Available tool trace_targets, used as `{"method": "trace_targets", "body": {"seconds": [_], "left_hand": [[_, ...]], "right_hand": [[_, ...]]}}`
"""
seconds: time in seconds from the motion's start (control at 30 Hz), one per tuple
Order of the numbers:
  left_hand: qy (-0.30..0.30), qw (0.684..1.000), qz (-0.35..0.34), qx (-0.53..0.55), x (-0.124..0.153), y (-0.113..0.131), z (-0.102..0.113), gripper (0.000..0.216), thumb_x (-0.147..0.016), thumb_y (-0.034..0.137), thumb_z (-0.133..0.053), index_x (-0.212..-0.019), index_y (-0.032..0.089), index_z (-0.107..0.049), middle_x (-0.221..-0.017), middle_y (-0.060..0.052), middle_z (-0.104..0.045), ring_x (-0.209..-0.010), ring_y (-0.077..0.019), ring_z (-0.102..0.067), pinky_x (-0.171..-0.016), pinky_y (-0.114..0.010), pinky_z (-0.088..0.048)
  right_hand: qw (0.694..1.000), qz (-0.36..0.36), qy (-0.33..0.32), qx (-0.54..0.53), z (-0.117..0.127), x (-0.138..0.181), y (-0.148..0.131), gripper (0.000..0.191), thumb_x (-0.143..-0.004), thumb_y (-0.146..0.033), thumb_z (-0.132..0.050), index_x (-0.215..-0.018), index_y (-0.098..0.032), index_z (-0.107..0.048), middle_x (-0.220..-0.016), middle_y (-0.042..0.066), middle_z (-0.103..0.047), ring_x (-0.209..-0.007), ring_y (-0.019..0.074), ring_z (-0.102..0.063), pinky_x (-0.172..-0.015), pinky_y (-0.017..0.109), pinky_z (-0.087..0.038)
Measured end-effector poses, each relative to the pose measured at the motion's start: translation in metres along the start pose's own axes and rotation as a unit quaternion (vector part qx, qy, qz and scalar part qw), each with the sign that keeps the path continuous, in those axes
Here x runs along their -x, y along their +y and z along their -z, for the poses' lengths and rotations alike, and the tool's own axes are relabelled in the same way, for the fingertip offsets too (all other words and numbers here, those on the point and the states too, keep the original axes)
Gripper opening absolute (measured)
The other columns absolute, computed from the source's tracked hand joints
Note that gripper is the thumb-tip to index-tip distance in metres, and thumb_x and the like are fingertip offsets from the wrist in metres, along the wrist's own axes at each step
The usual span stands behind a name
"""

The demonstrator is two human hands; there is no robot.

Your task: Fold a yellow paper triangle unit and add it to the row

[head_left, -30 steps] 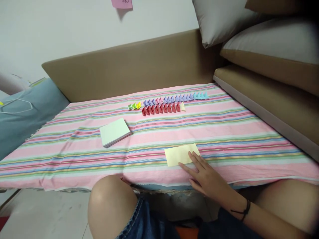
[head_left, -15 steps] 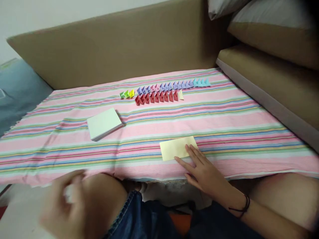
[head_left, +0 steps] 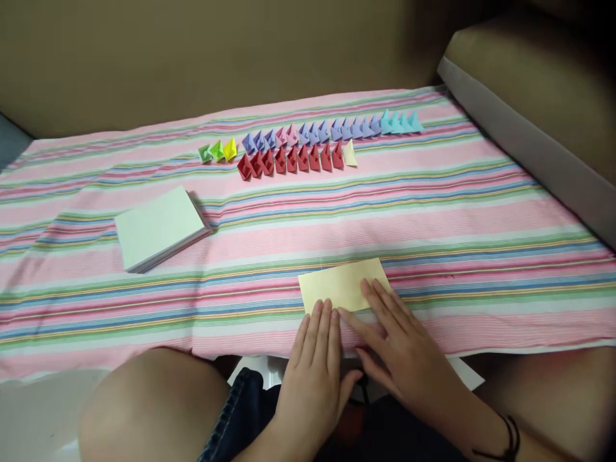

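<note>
A pale yellow rectangle of paper point(head_left: 341, 282) lies flat on the striped cloth point(head_left: 414, 224), close to its front edge. The fingertips of my left hand point(head_left: 315, 366) rest on the paper's lower left edge, with the fingers straight and side by side. On its right part, the outstretched fingers of my right hand point(head_left: 399, 333) press down, the index finger a little apart. Both thumbs point inward, and neither hand grips anything. My fingers cover part of the paper's near edge.
A stack of pale paper point(head_left: 161, 228) lies to the left. Farther back stand rows of small folded paper boats: red ones point(head_left: 291, 160), purple ones point(head_left: 317, 133), light blue ones point(head_left: 402, 122), and a few green and yellow ones point(head_left: 217, 151). A brown sofa back point(head_left: 216, 58) borders the cloth.
My left hand has come from the lower left to the paper's near left edge. My right hand stays on the paper. The view has tilted down and moved closer.
</note>
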State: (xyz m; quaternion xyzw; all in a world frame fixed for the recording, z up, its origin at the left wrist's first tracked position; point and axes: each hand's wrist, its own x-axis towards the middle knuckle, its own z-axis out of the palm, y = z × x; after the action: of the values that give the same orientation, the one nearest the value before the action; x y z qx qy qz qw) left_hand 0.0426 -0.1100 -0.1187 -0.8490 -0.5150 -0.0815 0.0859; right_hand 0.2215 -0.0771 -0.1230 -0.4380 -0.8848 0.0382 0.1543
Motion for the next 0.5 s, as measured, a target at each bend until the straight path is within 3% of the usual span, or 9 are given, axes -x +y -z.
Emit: {"method": "trace_targets", "body": {"seconds": [0.23, 0.5], "left_hand": [[0.008, 1.000, -0.002, 0.009, -0.005, 0.002, 0.002, 0.057, -0.094, 0.042, -0.039, -0.135, 0.003, -0.045, -0.140, -0.018, -0.049, -0.132, -0.0281, -0.045, -0.107, -0.038, -0.034], [-0.002, 0.999, 0.010, 0.032, -0.005, 0.003, 0.004, 0.056, -0.093, 0.040, -0.039, -0.133, 0.002, -0.046, -0.140, -0.018, -0.049, -0.132, -0.0284, -0.045, -0.107, -0.039, -0.033]], "right_hand": [[0.989, -0.136, 0.038, -0.042, -0.005, 0.002, -0.033, 0.061, -0.090, -0.015, -0.041, -0.148, -0.028, -0.029, -0.159, 0.013, -0.008, -0.143, 0.0411, -0.010, -0.102, 0.067, -0.033], [0.970, -0.211, 0.081, -0.085, -0.002, 0.006, -0.040, 0.048, -0.090, -0.015, -0.041, -0.135, -0.028, -0.050, -0.159, 0.006, -0.006, -0.143, 0.0426, -0.009, -0.104, 0.070, -0.027]]}}
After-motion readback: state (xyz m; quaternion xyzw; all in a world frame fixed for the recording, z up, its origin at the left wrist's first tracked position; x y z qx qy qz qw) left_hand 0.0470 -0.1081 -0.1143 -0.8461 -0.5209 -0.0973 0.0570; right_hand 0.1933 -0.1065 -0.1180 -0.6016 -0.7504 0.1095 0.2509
